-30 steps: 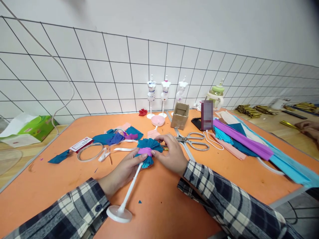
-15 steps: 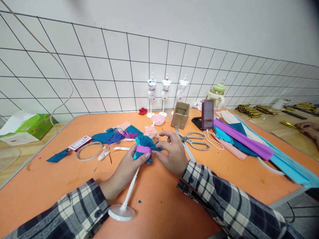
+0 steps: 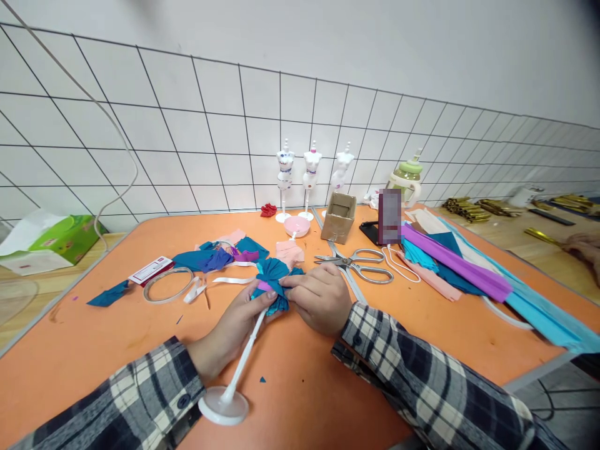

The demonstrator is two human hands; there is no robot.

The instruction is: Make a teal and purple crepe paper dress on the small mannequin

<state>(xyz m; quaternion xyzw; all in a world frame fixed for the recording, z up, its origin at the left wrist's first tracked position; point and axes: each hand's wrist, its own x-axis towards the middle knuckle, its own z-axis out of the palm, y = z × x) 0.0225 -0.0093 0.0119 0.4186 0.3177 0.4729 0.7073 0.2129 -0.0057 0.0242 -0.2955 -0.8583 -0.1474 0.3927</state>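
Observation:
A small dress-form mannequin [image 3: 289,251] on a white stand [image 3: 224,405] leans away from me, its upper body in pink paper. Ruffled teal crepe paper [image 3: 272,269] wraps its lower part, with a bit of purple band [image 3: 263,286] showing. My left hand [image 3: 237,315] is closed around the wrapped part, thumb on the near side, just above the stand's rod. On the right, my right hand [image 3: 323,299] pinches the teal paper between thumb and fingers; the fingertips partly hide what they grip.
Scissors [image 3: 370,270] lie beyond my right hand, near a cardboard box [image 3: 338,217] and a phone [image 3: 390,215]. Three more mannequins [image 3: 312,165] stand behind a pink bowl [image 3: 297,226]. Paper scraps and a ring of tape [image 3: 146,292] lie left; folded crepe paper [image 3: 459,262] lies right.
My right hand has closed from a loose pinch and brought teal paper across the purple band, covering most of it. The stand's base has shifted slightly left and toward me.

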